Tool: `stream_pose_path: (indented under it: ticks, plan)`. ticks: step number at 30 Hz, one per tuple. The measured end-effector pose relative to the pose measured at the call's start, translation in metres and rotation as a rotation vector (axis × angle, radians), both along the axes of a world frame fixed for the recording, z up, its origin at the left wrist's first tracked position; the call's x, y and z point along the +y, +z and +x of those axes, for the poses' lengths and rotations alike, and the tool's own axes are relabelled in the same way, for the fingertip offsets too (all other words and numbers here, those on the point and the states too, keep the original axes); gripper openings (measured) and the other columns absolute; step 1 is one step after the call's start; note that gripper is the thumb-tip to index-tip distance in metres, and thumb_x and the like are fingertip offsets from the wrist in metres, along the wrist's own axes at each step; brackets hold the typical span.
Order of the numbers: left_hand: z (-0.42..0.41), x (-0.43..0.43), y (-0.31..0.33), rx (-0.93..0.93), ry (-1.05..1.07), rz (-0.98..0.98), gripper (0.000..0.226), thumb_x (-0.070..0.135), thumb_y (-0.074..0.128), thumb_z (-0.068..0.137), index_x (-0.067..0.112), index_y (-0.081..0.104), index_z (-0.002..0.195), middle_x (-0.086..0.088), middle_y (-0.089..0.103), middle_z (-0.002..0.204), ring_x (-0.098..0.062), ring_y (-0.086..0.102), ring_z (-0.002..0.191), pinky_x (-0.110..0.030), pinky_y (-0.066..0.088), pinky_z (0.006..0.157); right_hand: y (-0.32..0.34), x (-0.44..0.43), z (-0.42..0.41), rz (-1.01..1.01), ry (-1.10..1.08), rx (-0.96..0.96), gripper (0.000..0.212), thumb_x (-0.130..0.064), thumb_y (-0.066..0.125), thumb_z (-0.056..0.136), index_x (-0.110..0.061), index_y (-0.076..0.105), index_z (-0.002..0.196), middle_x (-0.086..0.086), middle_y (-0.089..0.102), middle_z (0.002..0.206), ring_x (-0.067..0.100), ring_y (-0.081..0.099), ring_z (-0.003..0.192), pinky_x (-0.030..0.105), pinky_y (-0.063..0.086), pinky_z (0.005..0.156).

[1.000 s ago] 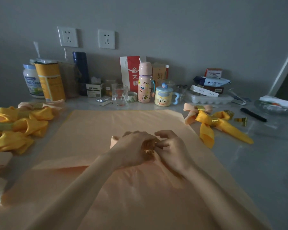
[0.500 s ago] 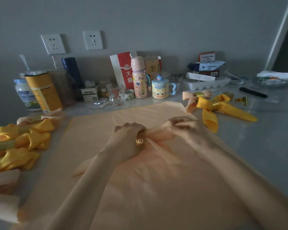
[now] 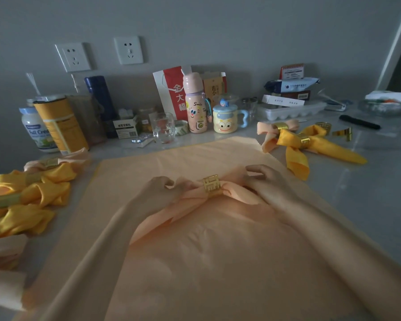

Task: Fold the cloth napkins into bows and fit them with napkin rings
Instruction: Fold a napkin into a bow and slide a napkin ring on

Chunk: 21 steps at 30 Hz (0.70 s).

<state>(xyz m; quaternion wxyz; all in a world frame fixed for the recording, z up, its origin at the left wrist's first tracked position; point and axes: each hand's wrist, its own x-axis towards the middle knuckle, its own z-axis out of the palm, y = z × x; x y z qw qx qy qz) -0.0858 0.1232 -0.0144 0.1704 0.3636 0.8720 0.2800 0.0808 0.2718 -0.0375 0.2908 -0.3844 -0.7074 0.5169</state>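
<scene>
A peach napkin bow (image 3: 195,200) lies on a large peach cloth (image 3: 195,262) in the middle of the table, with a gold napkin ring (image 3: 211,186) around its centre. My left hand (image 3: 159,189) pinches the bow's left loop. My right hand (image 3: 267,181) holds the right loop with curled fingers. The bow's tails run down toward me. Finished yellow and peach bows (image 3: 28,193) lie in a pile at the left. Two more ringed bows, peach (image 3: 276,130) and yellow (image 3: 310,147), lie at the right.
Loose gold rings (image 3: 323,126) and a black pen (image 3: 359,122) lie at the far right. Along the wall stand tins (image 3: 60,123), a glass (image 3: 163,127), a pink bottle (image 3: 195,105), a yellow mug (image 3: 226,119), an egg tray (image 3: 292,111) and boxes. Bare grey tabletop (image 3: 368,193) extends right.
My hands have drawn apart along the bow. The left hand has come off the gold ring, which now shows at the centre, and both hands hold the loops.
</scene>
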Motion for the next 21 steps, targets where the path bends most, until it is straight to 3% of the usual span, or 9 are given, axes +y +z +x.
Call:
stream_pose_path:
  ticks: [2, 6, 8, 10, 13, 15, 17, 19, 21]
  plan:
    - [0.005, 0.005, -0.002, -0.104, 0.019, 0.043, 0.056, 0.056, 0.048, 0.089, 0.006, 0.065, 0.105, -0.006, 0.061, 0.101, -0.015, 0.052, 0.082, -0.023, 0.037, 0.065, 0.002, -0.003, 0.000, -0.024, 0.005, -0.060, 0.046, -0.039, 0.068, 0.081, -0.018, 0.053, 0.119, 0.000, 0.056, 0.111, 0.017, 0.055, 0.102, 0.030, 0.043, 0.083]
    - [0.014, 0.015, -0.008, -0.171, 0.065, 0.131, 0.050, 0.052, 0.055, 0.087, 0.010, 0.062, 0.112, -0.001, 0.058, 0.109, -0.015, 0.051, 0.092, -0.025, 0.038, 0.067, 0.000, -0.008, 0.000, 0.029, -0.004, -0.069, 0.039, -0.036, 0.074, 0.077, -0.013, 0.061, 0.106, -0.003, 0.062, 0.090, 0.017, 0.059, 0.087, 0.029, 0.047, 0.075]
    - [0.016, 0.017, -0.008, -0.221, 0.097, 0.202, 0.037, 0.043, 0.060, 0.087, 0.012, 0.059, 0.108, -0.001, 0.057, 0.105, -0.015, 0.051, 0.091, -0.024, 0.039, 0.068, 0.002, -0.007, 0.002, -0.085, 0.022, 0.015, 0.036, -0.029, 0.077, 0.074, -0.010, 0.064, 0.101, 0.005, 0.068, 0.090, 0.019, 0.063, 0.080, 0.028, 0.048, 0.066]
    - [0.015, 0.019, -0.006, -0.315, 0.141, 0.298, 0.025, 0.034, 0.065, 0.085, 0.017, 0.060, 0.103, -0.004, 0.061, 0.108, -0.020, 0.055, 0.096, -0.029, 0.045, 0.081, 0.005, -0.005, 0.004, -0.259, 0.093, 0.131, 0.046, -0.023, 0.082, 0.065, -0.005, 0.066, 0.103, 0.015, 0.071, 0.095, 0.022, 0.066, 0.078, 0.029, 0.050, 0.063]
    - [0.014, 0.021, -0.003, -0.407, 0.204, 0.378, 0.030, 0.031, 0.068, 0.084, 0.021, 0.058, 0.110, -0.008, 0.062, 0.114, -0.027, 0.059, 0.101, -0.037, 0.050, 0.089, 0.010, -0.006, 0.005, -0.483, 0.146, 0.191, 0.058, -0.034, 0.083, 0.057, -0.005, 0.067, 0.105, 0.017, 0.070, 0.102, 0.027, 0.064, 0.084, 0.037, 0.051, 0.075]
    - [0.017, 0.023, -0.004, -0.425, 0.220, 0.416, 0.041, 0.029, 0.069, 0.083, 0.019, 0.055, 0.121, -0.009, 0.062, 0.114, -0.028, 0.062, 0.097, -0.038, 0.052, 0.084, 0.012, -0.008, 0.005, -0.621, 0.139, 0.198, 0.047, -0.038, 0.076, 0.071, -0.007, 0.068, 0.105, 0.014, 0.069, 0.101, 0.026, 0.065, 0.086, 0.036, 0.052, 0.079]
    - [0.023, 0.024, -0.005, -0.542, 0.229, 0.516, 0.044, 0.023, 0.072, 0.081, 0.015, 0.055, 0.121, -0.012, 0.064, 0.110, -0.027, 0.064, 0.089, -0.038, 0.054, 0.078, 0.012, -0.010, 0.005, -0.628, 0.139, 0.208, 0.040, -0.036, 0.072, 0.077, -0.008, 0.067, 0.104, 0.012, 0.070, 0.098, 0.024, 0.065, 0.080, 0.033, 0.053, 0.073]
    - [0.029, 0.023, -0.001, -0.739, 0.190, 0.594, 0.038, 0.017, 0.073, 0.078, 0.010, 0.060, 0.112, -0.013, 0.068, 0.096, -0.024, 0.064, 0.076, -0.034, 0.054, 0.068, 0.009, -0.009, 0.002, -0.582, 0.095, 0.248, 0.037, -0.030, 0.074, 0.077, -0.006, 0.067, 0.105, 0.012, 0.070, 0.094, 0.024, 0.065, 0.076, 0.032, 0.053, 0.069]
    - [0.032, 0.021, 0.003, -0.857, 0.062, 0.571, 0.033, 0.025, 0.073, 0.071, 0.008, 0.068, 0.098, -0.011, 0.066, 0.076, -0.022, 0.058, 0.065, -0.029, 0.050, 0.059, 0.009, -0.008, 0.001, -0.550, 0.036, 0.293, 0.038, -0.022, 0.075, 0.074, -0.006, 0.066, 0.107, 0.014, 0.070, 0.094, 0.025, 0.065, 0.076, 0.032, 0.053, 0.067]
